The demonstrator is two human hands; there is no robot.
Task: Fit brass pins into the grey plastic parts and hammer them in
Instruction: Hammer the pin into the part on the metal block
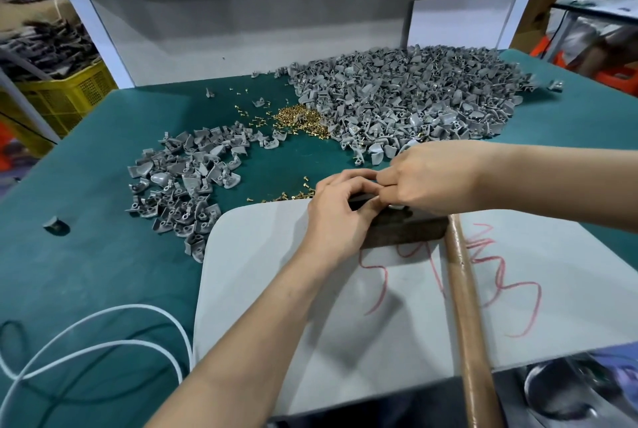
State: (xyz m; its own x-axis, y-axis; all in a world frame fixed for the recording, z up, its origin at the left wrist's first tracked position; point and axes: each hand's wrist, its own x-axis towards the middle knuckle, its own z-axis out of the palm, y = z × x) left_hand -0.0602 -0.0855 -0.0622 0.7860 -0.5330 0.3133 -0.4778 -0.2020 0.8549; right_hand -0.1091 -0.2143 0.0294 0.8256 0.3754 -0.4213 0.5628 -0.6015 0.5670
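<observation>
While our left hand grips the dark block and our right hand pinches a grey part on top of it (pin hidden), we think we are fitting the pin. Next, we need the hammer handle beside the block.

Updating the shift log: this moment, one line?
left hand: curled at dark block | right hand: pinches grey part | hammer handle: unheld on board
</observation>
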